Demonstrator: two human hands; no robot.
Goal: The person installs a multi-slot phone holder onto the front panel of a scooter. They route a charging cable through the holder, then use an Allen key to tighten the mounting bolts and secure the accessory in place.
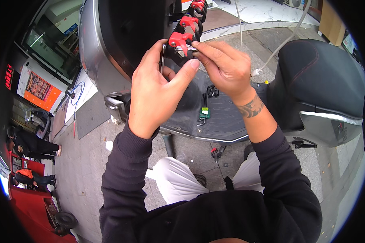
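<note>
My left hand [156,89] is curled beside the lower end of a black rack with red lever-like clips [180,38], mounted at the front of a scooter. A thin flat metal tool [163,58] shows between its fingers and palm; its ends are hidden. My right hand [226,67] is closed in a pinch on a small silver metal piece [186,49], just below the nearest red clip. What kind of piece it is, I cannot make out. Both hands are close together above the scooter's footboard [231,115].
A hex key set in a green holder [204,113] and a small black coil [213,91] lie on the footboard. The black scooter seat [316,77] stands at right. Red-handled pliers [215,152] lie on the paving. A white cable [286,42] hangs behind. Two people [32,143] stand far left.
</note>
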